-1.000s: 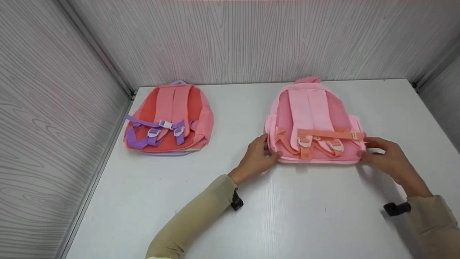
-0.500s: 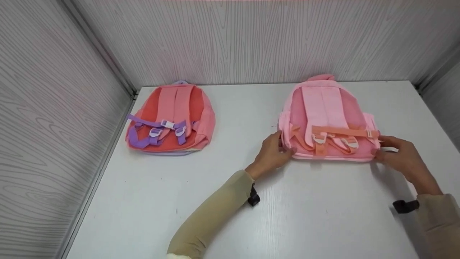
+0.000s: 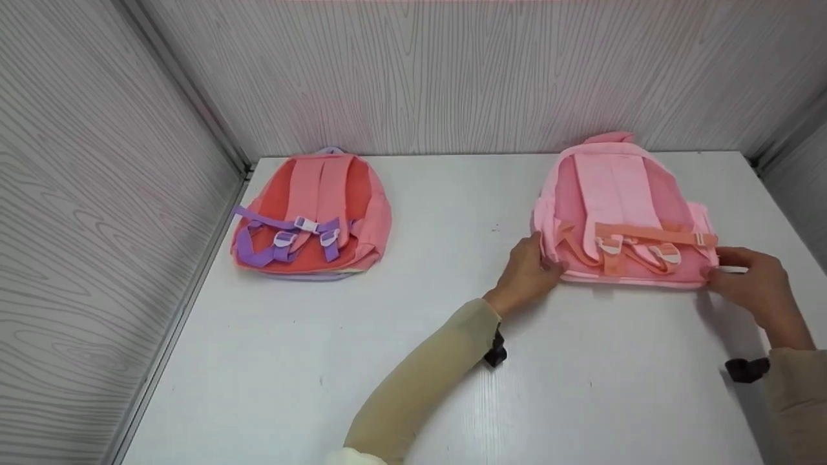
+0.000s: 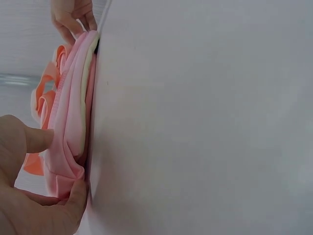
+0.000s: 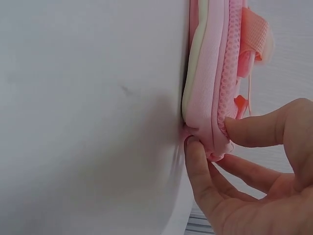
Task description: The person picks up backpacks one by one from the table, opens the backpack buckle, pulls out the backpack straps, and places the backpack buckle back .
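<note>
A light pink backpack point(image 3: 617, 187) with orange straps and white buckles lies on the white table at the right, its strap side up. My left hand point(image 3: 526, 274) grips its lower left corner. At the lower right corner my right hand point(image 3: 756, 284) pinches the fabric. In the left wrist view the left thumb lies on the upper face of the pink backpack point(image 4: 71, 107), fingers at its lower edge. The right wrist view has the right thumb pressed on the mesh side of the pink backpack point(image 5: 208, 93), with fingertips under the corner.
A coral backpack point(image 3: 320, 187) with purple straps lies strap side up at the table's back left. Grey wood-grain panels point(image 3: 413, 77) rise behind the white table point(image 3: 291, 387) and at both sides.
The pink backpack has slid to the right along the table, with both hands holding its lower corners. The coral backpack stays in its place; the view shifts slightly.
</note>
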The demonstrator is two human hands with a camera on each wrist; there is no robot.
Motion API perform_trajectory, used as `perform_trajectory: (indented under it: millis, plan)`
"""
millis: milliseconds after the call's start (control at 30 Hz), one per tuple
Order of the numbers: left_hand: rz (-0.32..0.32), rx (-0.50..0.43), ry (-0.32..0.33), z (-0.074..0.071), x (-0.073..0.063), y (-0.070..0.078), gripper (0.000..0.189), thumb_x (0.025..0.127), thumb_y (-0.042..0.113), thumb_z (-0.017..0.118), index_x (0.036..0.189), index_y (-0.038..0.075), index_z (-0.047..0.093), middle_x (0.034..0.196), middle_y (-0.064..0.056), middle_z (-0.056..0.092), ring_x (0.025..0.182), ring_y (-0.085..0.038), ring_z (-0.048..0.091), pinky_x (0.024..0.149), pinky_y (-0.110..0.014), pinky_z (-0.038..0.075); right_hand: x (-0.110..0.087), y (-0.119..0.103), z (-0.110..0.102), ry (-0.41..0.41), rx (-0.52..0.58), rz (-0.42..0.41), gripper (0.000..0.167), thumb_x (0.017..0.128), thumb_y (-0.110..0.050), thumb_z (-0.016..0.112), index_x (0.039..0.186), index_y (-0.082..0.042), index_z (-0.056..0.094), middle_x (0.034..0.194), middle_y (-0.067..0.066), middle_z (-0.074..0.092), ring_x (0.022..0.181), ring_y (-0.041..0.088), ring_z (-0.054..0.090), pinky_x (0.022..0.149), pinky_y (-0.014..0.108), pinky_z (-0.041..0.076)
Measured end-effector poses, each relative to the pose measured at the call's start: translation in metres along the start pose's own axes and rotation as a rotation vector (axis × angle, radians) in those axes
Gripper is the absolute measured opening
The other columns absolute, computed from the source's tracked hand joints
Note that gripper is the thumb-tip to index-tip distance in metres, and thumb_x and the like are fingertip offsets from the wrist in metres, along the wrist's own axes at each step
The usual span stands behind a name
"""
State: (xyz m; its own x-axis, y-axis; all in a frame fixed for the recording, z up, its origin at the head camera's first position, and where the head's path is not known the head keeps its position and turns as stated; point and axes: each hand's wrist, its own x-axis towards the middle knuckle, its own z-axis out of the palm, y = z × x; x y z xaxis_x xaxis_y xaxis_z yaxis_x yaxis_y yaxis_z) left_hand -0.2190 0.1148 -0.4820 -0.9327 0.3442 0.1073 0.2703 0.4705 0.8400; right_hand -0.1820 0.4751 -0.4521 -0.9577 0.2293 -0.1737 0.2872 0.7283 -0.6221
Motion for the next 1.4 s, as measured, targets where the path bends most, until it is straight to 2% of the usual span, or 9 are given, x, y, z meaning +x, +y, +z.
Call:
perform_trajectory:
  millis: [200,300,467,633,800,1000,1233,1300,1400]
  plan:
    - [-0.069,-0.002,0.009,0.018,0.012,0.012,0.045,0.102,0.024,0.074,0.139,0.007,0.054,0.108,0.002,0.056,0.093,-0.007,0.053,0.081,-0.015,0.047,0.006,0.002,-0.009,0.029,-0.008,0.111,0.066,0.106,-0.025,0.055,0.158,0.012,0.037,0.156,0.04,0.039,0.124,0.05,0.046,0.092,0.057,0.049]
    - [-0.081,-0.002,0.022,0.027,0.019,0.017,0.042,0.102,0.024,0.074,0.137,0.008,0.056,0.108,0.002,0.059,0.092,-0.006,0.055,0.081,-0.014,0.048,0.008,0.004,-0.013,0.041,-0.003,0.165,0.064,0.106,-0.022,0.054,0.158,0.012,0.036,0.158,0.039,0.037,0.122,0.05,0.042,0.098,0.064,0.045]
    - [-0.093,0.012,0.053,0.041,0.027,0.024,0.039,0.102,0.025,0.075,0.135,0.01,0.059,0.109,0.004,0.062,0.093,-0.004,0.056,0.084,-0.012,0.049,0.012,0.007,-0.017,0.062,-0.007,0.205,0.063,0.107,-0.021,0.054,0.158,0.011,0.036,0.158,0.039,0.036,0.12,0.048,0.043,0.089,0.049,0.049]
    - [-0.07,0.029,0.074,0.045,0.027,0.027,0.035,0.103,0.025,0.073,0.131,0.01,0.06,0.104,0.004,0.061,0.09,-0.004,0.055,0.081,-0.011,0.047,0.014,0.01,-0.019,0.066,-0.003,0.227,0.064,0.108,-0.023,0.055,0.159,0.01,0.034,0.158,0.039,0.035,0.121,0.048,0.044,0.098,0.056,0.051]
    - [-0.037,0.037,0.085,0.041,0.026,0.029,0.033,0.103,0.023,0.072,0.129,0.006,0.06,0.102,0.002,0.061,0.089,-0.005,0.052,0.077,-0.012,0.044,0.009,0.011,-0.021,0.097,-0.006,0.202,0.069,0.108,-0.032,0.055,0.159,0.009,0.035,0.157,0.037,0.038,0.118,0.045,0.046,0.082,0.042,0.048]
    - [-0.063,0.015,0.042,0.033,0.024,0.036,0.035,0.103,0.019,0.071,0.135,0.01,0.059,0.114,0.004,0.065,0.101,-0.003,0.056,0.093,-0.011,0.048,-0.001,0.009,-0.027,0.083,-0.029,0.26,0.081,0.108,-0.053,0.05,0.166,-0.001,0.027,0.163,0.033,0.034,0.116,0.043,0.049,0.077,0.042,0.053]
    - [-0.11,-0.005,-0.031,0.017,0.019,0.04,0.047,0.101,0.019,0.071,0.144,0.01,0.056,0.125,0.003,0.065,0.108,-0.005,0.058,0.1,-0.016,0.05,-0.004,-0.003,-0.026,0.144,-0.016,0.276,0.074,0.109,-0.046,0.047,0.166,-0.002,0.029,0.163,0.031,0.038,0.126,0.042,0.051,0.073,0.029,0.045]
    - [-0.114,-0.006,-0.046,0.011,0.017,0.04,0.053,0.101,0.02,0.071,0.149,0.007,0.053,0.13,0.0,0.065,0.112,-0.008,0.059,0.101,-0.018,0.05,-0.005,-0.011,-0.023,0.191,-0.018,0.269,0.07,0.11,-0.042,0.046,0.166,-0.002,0.03,0.164,0.03,0.038,0.133,0.043,0.05,0.079,0.034,0.051]
    - [-0.121,0.002,-0.051,0.002,0.014,0.041,0.059,0.102,0.022,0.07,0.154,0.006,0.049,0.142,-0.004,0.062,0.121,-0.011,0.06,0.101,-0.019,0.051,-0.011,-0.026,-0.017,0.256,-0.023,0.254,0.067,0.111,-0.039,0.045,0.166,-0.002,0.03,0.167,0.029,0.036,0.143,0.045,0.046,0.103,0.051,0.054]
